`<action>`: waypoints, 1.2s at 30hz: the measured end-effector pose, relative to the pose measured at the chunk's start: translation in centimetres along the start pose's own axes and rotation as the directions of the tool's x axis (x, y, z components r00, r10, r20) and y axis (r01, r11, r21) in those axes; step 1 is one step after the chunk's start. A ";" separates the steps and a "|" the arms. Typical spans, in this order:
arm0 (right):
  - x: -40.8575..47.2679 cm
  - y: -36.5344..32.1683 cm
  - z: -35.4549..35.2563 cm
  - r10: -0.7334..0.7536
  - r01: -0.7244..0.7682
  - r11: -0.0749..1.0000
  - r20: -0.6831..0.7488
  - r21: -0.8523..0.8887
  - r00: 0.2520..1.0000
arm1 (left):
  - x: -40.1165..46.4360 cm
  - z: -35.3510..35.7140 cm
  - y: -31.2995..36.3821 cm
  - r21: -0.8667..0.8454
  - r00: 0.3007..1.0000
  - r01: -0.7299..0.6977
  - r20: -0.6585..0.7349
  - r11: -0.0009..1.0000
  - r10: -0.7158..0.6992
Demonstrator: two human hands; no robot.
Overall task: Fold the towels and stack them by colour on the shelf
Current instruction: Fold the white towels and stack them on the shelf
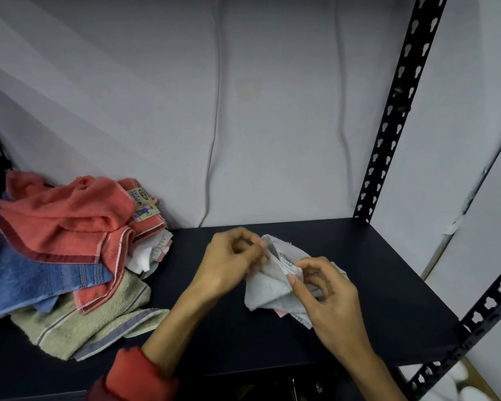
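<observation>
Red cuffed sleeve [133, 374] at shelf's front edge, on left arm. One small white terry towel [268, 287], partly folded, mid-shelf on the dark matte shelf board [388, 285]. Left hand [229, 264] pinches its upper left edge; right hand [327, 296] pinches a fold at its right side; towel lies between both grips. Unfolded heap at left end: two coral terry towels [67, 209], one blue [18, 273], one beige striped [78, 322], one white [145, 256]. One black slotted upright post [399, 111] at right rear corner.
</observation>
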State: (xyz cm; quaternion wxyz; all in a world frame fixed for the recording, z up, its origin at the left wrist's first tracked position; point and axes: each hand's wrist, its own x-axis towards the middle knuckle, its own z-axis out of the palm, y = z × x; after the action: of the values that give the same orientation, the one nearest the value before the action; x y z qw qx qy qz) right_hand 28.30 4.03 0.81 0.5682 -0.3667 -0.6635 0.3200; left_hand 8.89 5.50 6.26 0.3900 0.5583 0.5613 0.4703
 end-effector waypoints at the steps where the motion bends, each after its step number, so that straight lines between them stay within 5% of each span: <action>1: -0.1 0.0 0.0 0.000 0.000 1.000 0.001 -0.005 1.000 | 1.0 -0.2 0.0 0.113 0.996 -0.038 -0.072 0.993 0.046; 4: -0.4 0.1 0.3 -0.018 0.018 1.000 0.004 -0.024 1.000 | 3.8 -0.4 1.1 0.405 0.993 -0.083 -0.038 0.911 0.107; 9: -0.7 0.2 0.2 -0.044 0.043 0.998 -0.005 -0.052 0.999 | 6.8 0.7 1.4 0.661 0.985 -0.072 0.163 0.747 -0.050; 19: -0.9 0.5 0.2 -0.108 0.089 0.985 -0.124 -0.150 0.986 | 6.3 -0.1 0.2 0.547 0.982 0.043 0.131 0.836 -0.136; 26: -1.0 0.6 0.7 -0.113 0.094 0.983 -0.111 -0.158 0.987 | 5.8 -0.1 -0.4 0.539 0.992 -0.004 0.110 0.842 -0.066; 36: -1.2 0.3 0.6 -0.119 0.099 0.980 -0.108 -0.175 0.987 | 5.8 1.5 -1.0 0.752 0.996 -0.080 0.079 0.655 0.031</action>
State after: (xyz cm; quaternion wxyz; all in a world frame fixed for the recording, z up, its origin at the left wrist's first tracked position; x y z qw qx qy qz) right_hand 27.87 3.20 -0.13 0.5899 -0.3950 -0.6727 0.2086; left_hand 9.62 11.43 5.43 0.1255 0.7003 0.6765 0.1902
